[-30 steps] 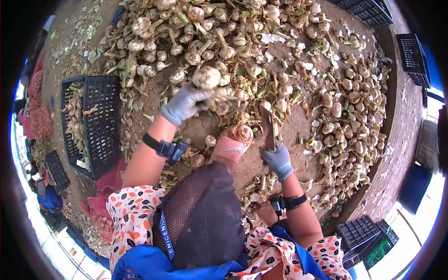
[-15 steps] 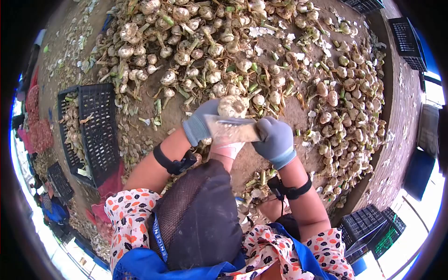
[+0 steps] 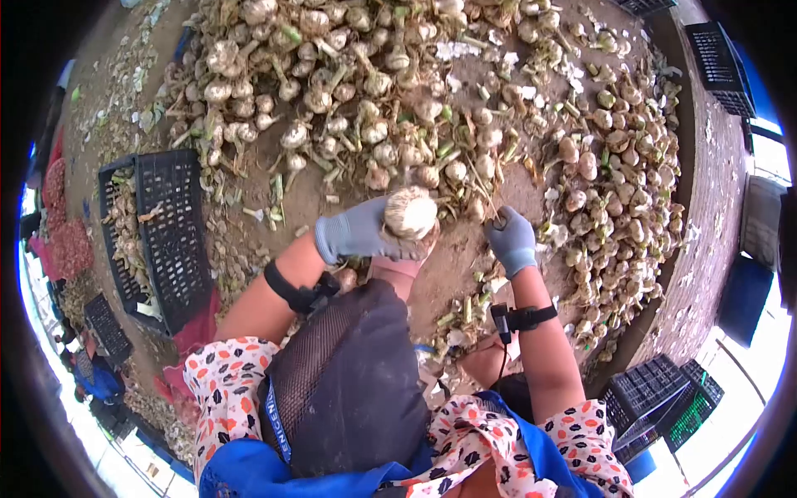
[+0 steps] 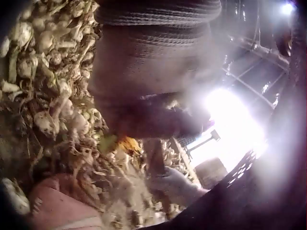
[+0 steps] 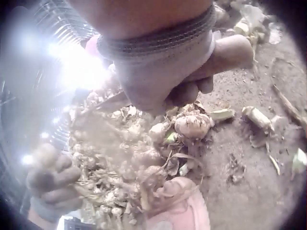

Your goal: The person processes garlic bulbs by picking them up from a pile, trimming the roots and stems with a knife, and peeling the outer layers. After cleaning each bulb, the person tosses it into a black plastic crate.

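My gloved left hand (image 3: 357,231) holds a large whitish garlic bulb (image 3: 410,213) above the pink shoe (image 3: 400,267). In the left wrist view that glove fills the upper middle and hides most of what it grips. To the right, my gloved right hand (image 3: 510,241) is curled round a knife, whose thick handle (image 5: 234,51) sticks out of the fist in the right wrist view. The knife's blade (image 4: 154,155) shows in the left wrist view, pointing up from the right glove (image 4: 176,186). The blade stands apart from the bulb, and in the head view it is seen nearly edge-on.
A big heap of garlic with stems (image 3: 332,91) spreads ahead, over soil. Trimmed bulbs (image 3: 623,191) form a pile on the right, beside a long board edge (image 3: 693,191). A black crate (image 3: 170,241) with cut stems stands at left; more crates (image 3: 647,398) lie at lower right.
The left hand brought the bulb down and right, toward my body. The right hand swung the knife across to the bulb, then back to the right, away from it.
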Tool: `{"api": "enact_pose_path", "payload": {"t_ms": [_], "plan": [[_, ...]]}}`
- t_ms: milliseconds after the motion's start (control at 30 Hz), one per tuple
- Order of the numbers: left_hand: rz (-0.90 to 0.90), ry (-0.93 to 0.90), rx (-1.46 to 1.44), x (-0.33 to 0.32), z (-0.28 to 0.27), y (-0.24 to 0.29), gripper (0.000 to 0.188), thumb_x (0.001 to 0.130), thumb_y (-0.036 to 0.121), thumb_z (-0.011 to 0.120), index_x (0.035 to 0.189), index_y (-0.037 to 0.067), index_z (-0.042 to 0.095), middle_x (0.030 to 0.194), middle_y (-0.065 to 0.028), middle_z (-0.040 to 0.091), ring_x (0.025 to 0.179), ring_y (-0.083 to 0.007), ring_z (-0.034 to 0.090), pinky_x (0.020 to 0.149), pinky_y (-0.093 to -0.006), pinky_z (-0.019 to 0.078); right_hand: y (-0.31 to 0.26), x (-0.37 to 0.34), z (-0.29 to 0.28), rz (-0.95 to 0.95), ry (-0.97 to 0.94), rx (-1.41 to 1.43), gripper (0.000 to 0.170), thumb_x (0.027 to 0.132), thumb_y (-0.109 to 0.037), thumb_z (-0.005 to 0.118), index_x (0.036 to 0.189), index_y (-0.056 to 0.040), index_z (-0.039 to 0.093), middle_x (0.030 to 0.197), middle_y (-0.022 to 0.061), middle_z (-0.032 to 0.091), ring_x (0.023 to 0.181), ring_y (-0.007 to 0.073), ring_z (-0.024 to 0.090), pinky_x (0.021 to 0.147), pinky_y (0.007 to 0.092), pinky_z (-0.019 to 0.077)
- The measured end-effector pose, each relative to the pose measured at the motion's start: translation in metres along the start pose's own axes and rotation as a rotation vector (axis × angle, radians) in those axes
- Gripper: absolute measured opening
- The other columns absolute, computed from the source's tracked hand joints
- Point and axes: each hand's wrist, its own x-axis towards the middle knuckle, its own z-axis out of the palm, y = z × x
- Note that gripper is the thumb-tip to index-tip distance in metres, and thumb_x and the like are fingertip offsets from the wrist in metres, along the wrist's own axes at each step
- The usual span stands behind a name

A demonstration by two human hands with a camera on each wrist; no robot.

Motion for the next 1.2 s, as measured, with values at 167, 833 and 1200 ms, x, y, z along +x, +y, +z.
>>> {"api": "enact_pose_path", "payload": {"t_ms": [167, 833, 1200], "plan": [[0.183, 0.134, 0.293, 0.011, 0.003, -0.020, 0.045, 0.077, 0.013, 0.071, 0.118, 0.007, 0.053, 0.106, -0.0059, 0.060, 0.094, -0.0180, 0.060, 0.083, -0.0321, 0.0481, -0.010, -0.013, 0.001, -0.049, -0.121, 0.246, 0.024, 0.073, -0.026, 0.063, 0.078, -0.0039, 0.054, 0.069, 0.0193, 0.056, 0.065, 0.0372, 0.055, 0.062, 0.0393, 0.0464], [0.463, 0.269, 0.525, 0.025, 0.017, 0.026, 0.061, 0.080, 0.013, 0.069, 0.134, 0.010, 0.042, 0.136, -0.0091, 0.043, 0.119, -0.0258, 0.049, 0.103, -0.0354, 0.0380, -0.004, -0.043, 0.045, 0.356, -0.364, 0.791, 0.016, 0.075, -0.013, 0.065, 0.080, -0.0032, 0.055, 0.061, 0.0025, 0.055, 0.048, 0.0109, 0.051, 0.043, 0.0261, 0.0438], [-0.886, 1.233, 1.156, -0.031, -0.181, 0.004, 0.081, 0.081, 0.054, 0.057, 0.138, 0.002, 0.033, 0.129, -0.0223, 0.050, 0.117, -0.0316, 0.052, 0.099, -0.0398, 0.0409, -0.015, -0.075, 0.043, 0.320, -0.519, 0.805, 0.013, 0.079, -0.011, 0.064, 0.087, -0.0048, 0.057, 0.060, -0.0019, 0.051, 0.048, 0.0082, 0.049, 0.043, 0.0247, 0.0400]]}}
